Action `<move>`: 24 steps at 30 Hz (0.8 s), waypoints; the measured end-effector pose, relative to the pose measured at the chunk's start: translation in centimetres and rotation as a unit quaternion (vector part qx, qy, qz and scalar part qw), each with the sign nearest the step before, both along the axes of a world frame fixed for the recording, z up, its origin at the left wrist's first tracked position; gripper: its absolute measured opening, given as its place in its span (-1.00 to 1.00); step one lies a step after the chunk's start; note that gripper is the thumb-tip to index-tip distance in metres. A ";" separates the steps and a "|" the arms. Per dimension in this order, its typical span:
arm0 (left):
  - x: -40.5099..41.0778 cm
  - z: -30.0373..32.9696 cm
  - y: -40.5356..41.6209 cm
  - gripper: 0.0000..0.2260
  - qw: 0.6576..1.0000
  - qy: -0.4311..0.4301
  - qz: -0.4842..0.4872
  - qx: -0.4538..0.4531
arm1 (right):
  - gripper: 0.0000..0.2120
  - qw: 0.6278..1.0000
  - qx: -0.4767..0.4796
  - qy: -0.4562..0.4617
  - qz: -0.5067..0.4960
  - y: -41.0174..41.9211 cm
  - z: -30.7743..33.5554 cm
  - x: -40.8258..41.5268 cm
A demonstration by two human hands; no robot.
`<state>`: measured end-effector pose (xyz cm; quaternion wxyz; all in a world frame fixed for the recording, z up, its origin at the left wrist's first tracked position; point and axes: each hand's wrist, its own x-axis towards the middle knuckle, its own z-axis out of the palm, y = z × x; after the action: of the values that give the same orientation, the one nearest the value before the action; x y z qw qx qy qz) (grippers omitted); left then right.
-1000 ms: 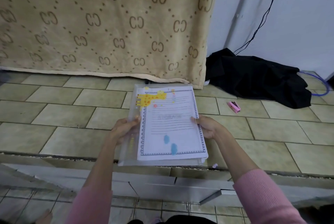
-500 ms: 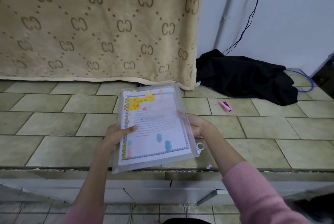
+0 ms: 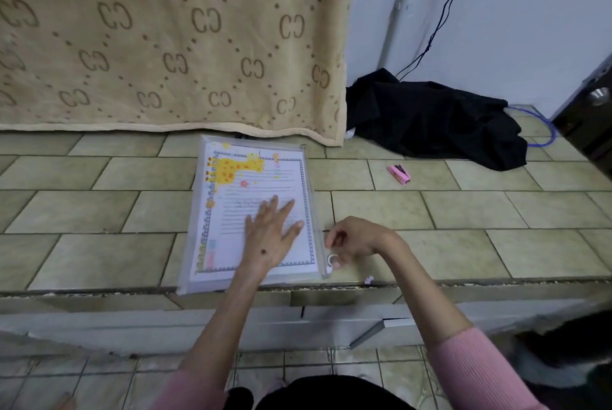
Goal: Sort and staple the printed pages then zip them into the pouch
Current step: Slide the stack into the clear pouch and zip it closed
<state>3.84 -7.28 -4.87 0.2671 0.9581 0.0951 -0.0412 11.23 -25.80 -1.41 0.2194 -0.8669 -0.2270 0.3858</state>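
A clear plastic pouch [image 3: 198, 207] lies flat on the tiled ledge, its near edge just over the ledge's front. Inside it are the printed pages [image 3: 231, 211], white with a yellow giraffe and a dotted border. My left hand [image 3: 270, 232] rests flat on the pouch, fingers spread. My right hand [image 3: 356, 239] is at the pouch's near right corner, fingers curled around the white ring pull of the zip [image 3: 332, 260]. A small pink stapler [image 3: 399, 173] lies on the tiles to the right, apart from both hands.
A beige patterned blanket [image 3: 165, 45] hangs behind the pouch. A black cloth [image 3: 430, 118] is heaped at the back right, with a cable up the white wall and a blue cord [image 3: 543, 131] beside it. A dark door [image 3: 592, 118] stands at the far right.
The pouch with the pages was held up in both hands; now it lies flat on the ledge. My left hand moved on top of it, my right hand went to the zip pull.
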 end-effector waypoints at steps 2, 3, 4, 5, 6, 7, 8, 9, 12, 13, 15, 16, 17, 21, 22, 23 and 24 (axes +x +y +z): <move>0.1 -1.1 -1.4 -0.44 0.998 0.028 -0.011 0.052 | -0.75 1.000 -0.005 -0.021 0.015 0.0 -0.1 -0.5; 0.1 -1.7 -1.6 -0.43 0.996 0.024 -0.011 0.083 | -0.78 0.999 -0.005 -0.027 0.022 -0.2 -0.1 -0.7; -0.1 -2.1 -1.6 -0.43 0.994 0.012 -0.008 0.105 | -0.80 0.999 -0.001 -0.032 0.026 -0.3 -0.2 -0.9; -0.3 -2.4 -1.5 -0.43 0.993 -0.008 -0.002 0.114 | -0.83 0.999 0.006 -0.036 0.026 -0.5 -0.2 -1.2; -0.5 -2.3 -1.4 -0.44 0.993 -0.046 0.004 0.111 | -0.85 0.999 0.019 -0.040 0.021 -0.7 -0.3 -1.4; -0.7 -2.3 -1.5 -0.46 0.990 -0.097 0.004 0.104 | -0.86 0.998 0.033 -0.046 0.013 -0.9 -0.3 -1.6; -1.0 -2.1 -1.6 -0.49 0.985 -0.147 -0.003 0.093 | -0.85 0.997 0.046 -0.055 0.000 -1.0 -0.4 -1.8; -1.2 -1.9 -1.9 -0.51 0.980 -0.184 -0.017 0.080 | -0.86 0.996 0.057 -0.062 -0.014 -1.0 -0.4 -1.9; -2.5 -1.9 -2.4 -0.52 0.983 -0.166 -0.076 0.036 | -0.82 0.997 0.050 -0.057 -0.018 -1.0 -0.2 -1.9; -2.8 -2.3 -2.3 -0.51 0.983 -0.157 -0.090 0.033 | -0.82 0.998 0.041 -0.048 -0.012 -0.9 -0.1 -1.9; -3.3 -3.0 -2.0 -0.46 0.983 -0.140 -0.115 0.034 | -0.78 0.999 0.018 -0.042 0.014 -0.9 0.1 -2.1; -3.4 -3.0 -1.9 -0.43 0.983 -0.133 -0.122 0.033 | -0.75 0.999 0.005 -0.042 0.031 -0.8 0.1 -2.3; -3.6 -3.0 -1.9 -0.40 0.983 -0.127 -0.125 0.033 | -0.74 0.998 -0.004 -0.042 0.043 -0.8 0.1 -2.4; -3.8 -2.2 -2.0 -0.19 0.987 -0.098 -0.127 0.022 | -0.83 0.997 -0.003 -0.056 0.059 -0.7 0.7 -2.6; -3.8 -1.9 -2.1 -0.17 0.987 -0.090 -0.130 0.021 | -0.84 0.997 0.003 -0.061 0.056 -0.7 1.1 -2.5; -3.8 -1.8 -2.1 -0.17 0.987 -0.082 -0.136 0.022 | -0.84 0.997 0.009 -0.063 0.052 -0.5 1.6 -2.3; -3.8 -1.6 -2.2 -0.19 0.987 -0.077 -0.142 0.024 | -0.85 0.997 0.014 -0.064 0.046 -0.4 2.1 -2.1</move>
<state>0.04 -9.45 -6.44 0.2423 0.9682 -0.0620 -0.0029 9.12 -26.21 0.69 0.1988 -0.8751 -0.2860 0.3361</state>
